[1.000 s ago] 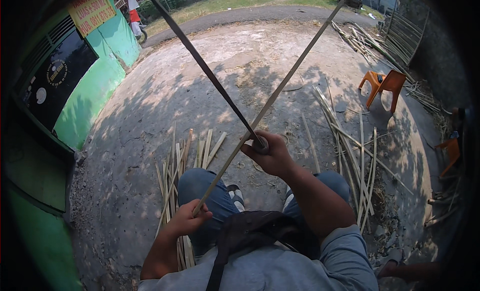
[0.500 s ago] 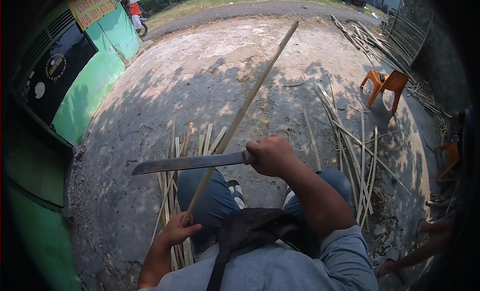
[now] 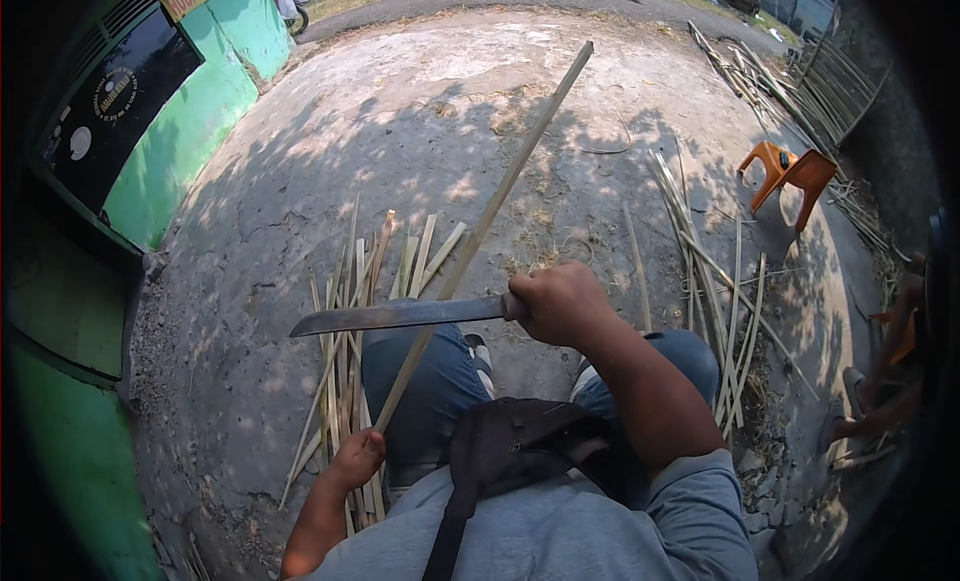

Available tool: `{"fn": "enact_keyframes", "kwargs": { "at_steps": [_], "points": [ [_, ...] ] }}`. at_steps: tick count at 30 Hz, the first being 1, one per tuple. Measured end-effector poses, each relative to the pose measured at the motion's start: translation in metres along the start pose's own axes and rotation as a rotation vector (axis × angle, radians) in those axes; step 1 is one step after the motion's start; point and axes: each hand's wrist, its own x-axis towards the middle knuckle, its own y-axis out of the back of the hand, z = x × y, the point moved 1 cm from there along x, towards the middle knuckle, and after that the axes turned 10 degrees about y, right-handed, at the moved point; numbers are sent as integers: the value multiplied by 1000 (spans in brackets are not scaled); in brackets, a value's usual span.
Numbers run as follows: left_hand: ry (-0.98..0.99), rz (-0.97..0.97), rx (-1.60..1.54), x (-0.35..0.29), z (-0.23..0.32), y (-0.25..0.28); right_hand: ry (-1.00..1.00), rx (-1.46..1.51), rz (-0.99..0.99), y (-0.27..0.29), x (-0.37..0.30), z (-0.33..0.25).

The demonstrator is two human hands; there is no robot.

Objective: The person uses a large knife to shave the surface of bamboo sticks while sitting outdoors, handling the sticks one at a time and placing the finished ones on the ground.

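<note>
My left hand is closed round the lower end of a long bamboo strip, which slants up and away to the right. In my right hand is the handle of a machete, its long blade pointing left. The blade lies across the strip a little above my left knee; whether it bites into the strip I cannot tell. Beside my left leg lies a pile of split bamboo strips, partly under my left arm.
More bamboo strips lie on the concrete to my right. An orange plastic chair stands farther right, with bamboo poles behind it. A green wall runs along the left. Another person's legs show at the right edge.
My head view has shifted slightly, so the surroundings sit a little differently. My left thumb has folded in on the strip. The machete still crosses the strip, now slightly nearer its upper end.
</note>
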Motion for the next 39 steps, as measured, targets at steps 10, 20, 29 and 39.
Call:
{"fn": "enact_keyframes", "kwargs": {
  "at_steps": [10,20,29,39],
  "points": [
    [-69,108,68,1,1,-7,-385,128,-155,5,-1,30],
    [-222,424,398,-9,26,-28,-315,137,-254,0,5,33],
    [-224,474,448,-11,24,-31,-241,167,-211,-8,4,9],
    [-221,451,429,-9,29,-31,-438,212,8,-21,0,67]
  ]
}}
